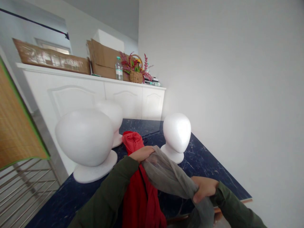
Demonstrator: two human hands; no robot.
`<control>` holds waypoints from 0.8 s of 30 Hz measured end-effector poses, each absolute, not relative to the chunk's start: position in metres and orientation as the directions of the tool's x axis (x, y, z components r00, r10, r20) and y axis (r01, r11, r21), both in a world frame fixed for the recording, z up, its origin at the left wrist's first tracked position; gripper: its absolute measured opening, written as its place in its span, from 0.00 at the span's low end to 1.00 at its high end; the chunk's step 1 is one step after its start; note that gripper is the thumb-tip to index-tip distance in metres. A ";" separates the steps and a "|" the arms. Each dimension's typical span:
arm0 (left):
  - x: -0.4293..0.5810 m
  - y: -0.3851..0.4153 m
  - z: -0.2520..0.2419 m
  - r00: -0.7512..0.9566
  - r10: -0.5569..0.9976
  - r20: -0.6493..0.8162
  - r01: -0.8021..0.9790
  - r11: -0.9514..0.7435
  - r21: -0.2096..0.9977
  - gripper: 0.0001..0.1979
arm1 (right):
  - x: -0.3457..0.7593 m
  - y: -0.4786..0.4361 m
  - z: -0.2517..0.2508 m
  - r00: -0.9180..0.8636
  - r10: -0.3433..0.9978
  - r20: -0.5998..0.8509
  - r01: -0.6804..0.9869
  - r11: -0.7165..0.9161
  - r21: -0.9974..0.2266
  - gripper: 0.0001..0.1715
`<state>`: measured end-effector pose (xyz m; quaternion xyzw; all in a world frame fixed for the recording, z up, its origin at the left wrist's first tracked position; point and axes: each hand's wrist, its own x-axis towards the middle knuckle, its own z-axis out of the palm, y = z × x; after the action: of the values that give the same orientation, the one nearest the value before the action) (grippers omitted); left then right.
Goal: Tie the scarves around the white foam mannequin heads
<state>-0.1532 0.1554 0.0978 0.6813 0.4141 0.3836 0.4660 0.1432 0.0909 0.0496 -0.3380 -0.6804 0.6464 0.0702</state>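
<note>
At the far left, a woven bamboo panel (16, 123) with a green edge hangs over a stainless-steel railing (26, 190). Next along, a large white foam mannequin head (84, 137) stands on its round base on a navy marble-pattern tabletop (201, 158), just beside a second foam head (111, 115). Behind them runs a white cabinet (76, 98) carrying flattened cardboard (104, 60), a water bottle (119, 69) and a wicker basket (136, 76) with red artificial foliage (decorative, by the look of it).

The left hand (142, 154), in an olive-green sleeve (106, 193), is closed on a gathered grey sheer scarf (166, 172) and lies against a red cloth (142, 202). The cloth's bunched end (132, 142) sits on the tabletop; its length falls below the hand. A third foam head (177, 133) stands beyond the scarf, apart from both hands. The scarf stretches across to the right hand (204, 189), also closed around it, and droops below.
</note>
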 end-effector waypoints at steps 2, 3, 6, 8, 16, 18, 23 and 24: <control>-0.155 0.150 0.109 0.420 0.898 0.129 0.139 -0.204 0.969 0.03 | 0.142 0.089 0.048 -0.734 0.606 -0.308 0.373 -0.020 -0.928 0.23; -0.154 0.145 0.113 0.424 0.896 0.136 0.105 -0.197 0.975 0.04 | 0.140 0.088 0.046 -0.709 0.652 -0.269 0.344 -0.014 -0.939 0.24; -0.145 0.127 0.119 0.426 0.891 0.153 -0.083 -0.130 0.988 0.12 | 0.135 0.083 0.041 -0.605 0.785 -0.136 0.182 -0.031 -0.983 0.25; -0.137 0.114 0.120 0.436 0.880 0.187 -0.269 -0.071 0.960 0.16 | 0.133 0.080 0.040 -0.545 0.837 -0.037 0.098 0.020 -0.995 0.26; -0.113 0.095 0.128 0.637 0.762 0.121 -0.387 0.180 0.904 0.32 | 0.105 0.085 0.050 -0.549 0.787 0.281 -0.161 0.231 -0.960 0.48; -0.107 0.096 0.131 0.671 0.734 0.107 -0.362 0.198 0.911 0.35 | 0.090 0.088 0.052 -0.579 0.771 0.265 -0.145 0.222 -0.964 0.47; -0.102 0.099 0.136 0.691 0.718 0.077 -0.180 0.068 0.981 0.27 | 0.071 0.094 0.068 -0.292 0.925 0.244 -0.198 0.191 -0.961 0.13; -0.102 0.100 0.137 0.700 0.708 0.093 -0.111 -0.020 0.994 0.23 | 0.071 0.094 0.073 -0.237 0.947 0.218 -0.266 0.152 -0.952 0.11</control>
<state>-0.1021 0.0995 0.1365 0.6432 0.2319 0.3102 0.6605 0.0711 0.0944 0.0730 -0.3141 -0.5417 0.5703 0.5316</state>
